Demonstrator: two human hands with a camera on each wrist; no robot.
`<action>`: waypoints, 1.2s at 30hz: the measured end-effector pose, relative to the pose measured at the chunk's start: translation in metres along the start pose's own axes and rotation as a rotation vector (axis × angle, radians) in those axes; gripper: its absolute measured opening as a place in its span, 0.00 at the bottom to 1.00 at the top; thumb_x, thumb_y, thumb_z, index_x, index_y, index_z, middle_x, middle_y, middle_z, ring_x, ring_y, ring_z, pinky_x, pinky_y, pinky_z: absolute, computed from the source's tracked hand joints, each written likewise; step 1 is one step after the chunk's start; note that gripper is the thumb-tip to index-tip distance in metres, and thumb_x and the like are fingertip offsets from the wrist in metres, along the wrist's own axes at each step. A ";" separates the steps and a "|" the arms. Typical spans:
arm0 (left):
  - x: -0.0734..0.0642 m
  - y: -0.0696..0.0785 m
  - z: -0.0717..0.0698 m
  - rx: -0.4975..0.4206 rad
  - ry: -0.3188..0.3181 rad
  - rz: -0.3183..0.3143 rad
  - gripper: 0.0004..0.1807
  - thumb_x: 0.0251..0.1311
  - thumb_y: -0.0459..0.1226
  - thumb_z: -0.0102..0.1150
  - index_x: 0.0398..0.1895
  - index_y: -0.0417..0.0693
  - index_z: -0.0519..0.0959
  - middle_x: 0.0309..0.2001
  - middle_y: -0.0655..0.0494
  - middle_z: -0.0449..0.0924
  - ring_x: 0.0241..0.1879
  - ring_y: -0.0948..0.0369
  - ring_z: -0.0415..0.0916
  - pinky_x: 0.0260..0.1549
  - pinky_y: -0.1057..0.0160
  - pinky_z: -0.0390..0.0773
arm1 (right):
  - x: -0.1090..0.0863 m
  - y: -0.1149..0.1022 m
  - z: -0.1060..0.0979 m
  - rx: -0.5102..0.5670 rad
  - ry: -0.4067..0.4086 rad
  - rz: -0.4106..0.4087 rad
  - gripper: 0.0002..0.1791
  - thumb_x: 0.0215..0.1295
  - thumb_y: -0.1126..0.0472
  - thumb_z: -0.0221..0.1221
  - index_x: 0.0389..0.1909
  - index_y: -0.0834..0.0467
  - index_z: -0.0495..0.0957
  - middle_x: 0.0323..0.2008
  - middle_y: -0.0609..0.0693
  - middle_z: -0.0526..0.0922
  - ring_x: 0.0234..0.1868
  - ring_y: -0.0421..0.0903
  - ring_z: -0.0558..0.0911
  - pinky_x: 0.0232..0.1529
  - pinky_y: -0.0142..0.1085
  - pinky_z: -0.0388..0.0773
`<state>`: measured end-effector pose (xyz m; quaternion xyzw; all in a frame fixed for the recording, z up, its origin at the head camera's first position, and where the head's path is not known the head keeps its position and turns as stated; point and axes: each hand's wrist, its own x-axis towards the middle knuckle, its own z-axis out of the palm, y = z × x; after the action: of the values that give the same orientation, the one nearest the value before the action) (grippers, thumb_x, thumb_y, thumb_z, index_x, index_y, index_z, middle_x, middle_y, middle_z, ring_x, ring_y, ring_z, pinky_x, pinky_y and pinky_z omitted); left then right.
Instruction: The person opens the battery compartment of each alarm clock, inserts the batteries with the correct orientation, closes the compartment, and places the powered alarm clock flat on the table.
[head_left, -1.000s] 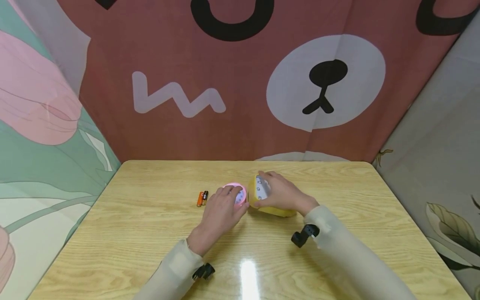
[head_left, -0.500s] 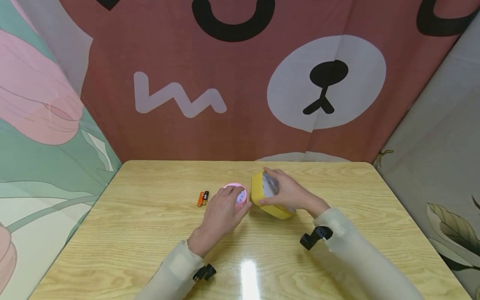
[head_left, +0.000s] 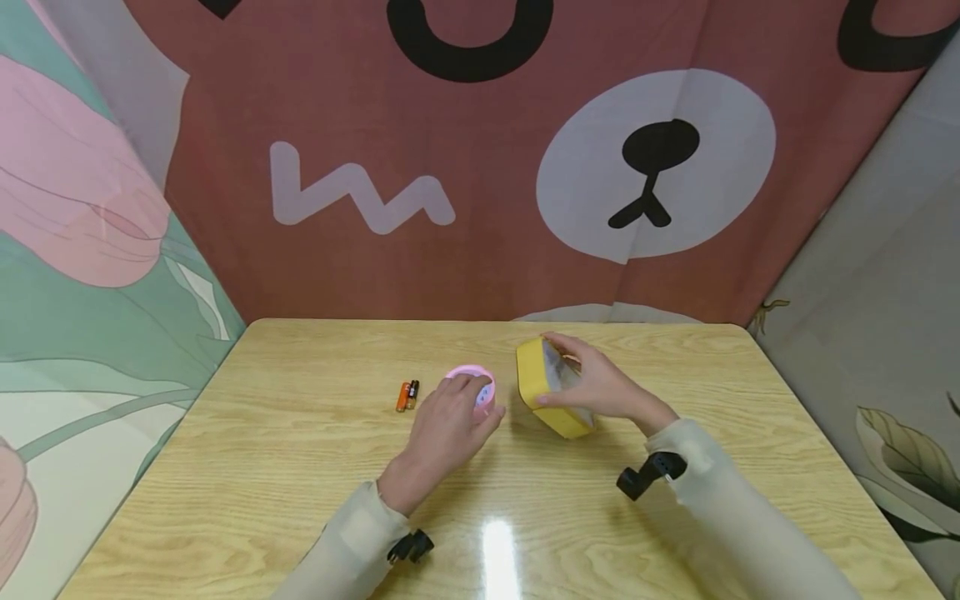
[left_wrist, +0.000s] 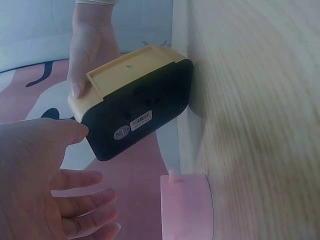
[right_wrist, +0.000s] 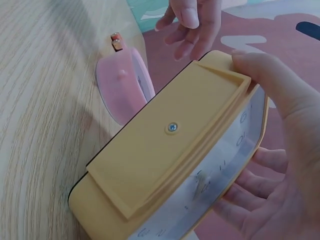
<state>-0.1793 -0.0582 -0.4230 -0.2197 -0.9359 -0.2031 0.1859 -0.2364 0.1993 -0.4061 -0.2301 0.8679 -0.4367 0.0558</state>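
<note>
My right hand [head_left: 600,385] grips a yellow desk clock [head_left: 532,373] by its two sides, thumb on one and fingers on the other. The clock is tipped, its lower end close over the table. Its numbered white dial [right_wrist: 220,172] faces the right palm, and its black back [left_wrist: 145,112] with a small label faces the left hand. My left hand [head_left: 446,421] hovers above a small round pink clock [head_left: 485,397], fingers loosely spread and holding nothing. That pink clock lies on the table with its dial partly hidden under the left hand. The left thumb [left_wrist: 72,131] overlaps the yellow clock's edge in the left wrist view.
An orange battery [head_left: 402,397] and a black battery [head_left: 412,394] lie side by side left of the pink clock. The wood-grain table [head_left: 262,467] meets a brown bear-print cloth [head_left: 450,267] at its back edge. Printed cloths hang at both sides.
My right hand has drawn the yellow clock right, away from the pink clock, and turned it so that more of its yellow side shows. The left hand has stayed nearly in place.
</note>
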 end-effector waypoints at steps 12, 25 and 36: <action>-0.001 0.001 0.003 0.037 -0.021 0.030 0.25 0.64 0.52 0.64 0.56 0.44 0.82 0.53 0.47 0.85 0.52 0.52 0.83 0.46 0.53 0.84 | -0.004 0.008 -0.007 0.115 -0.026 -0.023 0.54 0.55 0.57 0.75 0.78 0.62 0.54 0.74 0.63 0.64 0.74 0.63 0.65 0.73 0.60 0.61; -0.003 0.002 0.009 0.002 -0.036 0.042 0.24 0.65 0.52 0.63 0.52 0.43 0.82 0.48 0.50 0.85 0.47 0.53 0.84 0.42 0.54 0.84 | -0.011 0.018 -0.010 0.215 -0.043 -0.044 0.53 0.56 0.61 0.74 0.78 0.61 0.52 0.75 0.63 0.62 0.76 0.64 0.62 0.74 0.58 0.59; -0.002 0.006 0.011 -0.019 -0.070 0.030 0.23 0.67 0.53 0.61 0.52 0.44 0.82 0.50 0.51 0.85 0.49 0.53 0.83 0.47 0.54 0.83 | -0.018 0.030 -0.018 0.269 -0.057 -0.046 0.53 0.58 0.63 0.71 0.79 0.58 0.49 0.75 0.64 0.60 0.77 0.66 0.58 0.75 0.38 0.62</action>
<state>-0.1777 -0.0487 -0.4313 -0.2424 -0.9366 -0.2012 0.1538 -0.2365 0.2359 -0.4207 -0.2526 0.7942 -0.5434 0.1007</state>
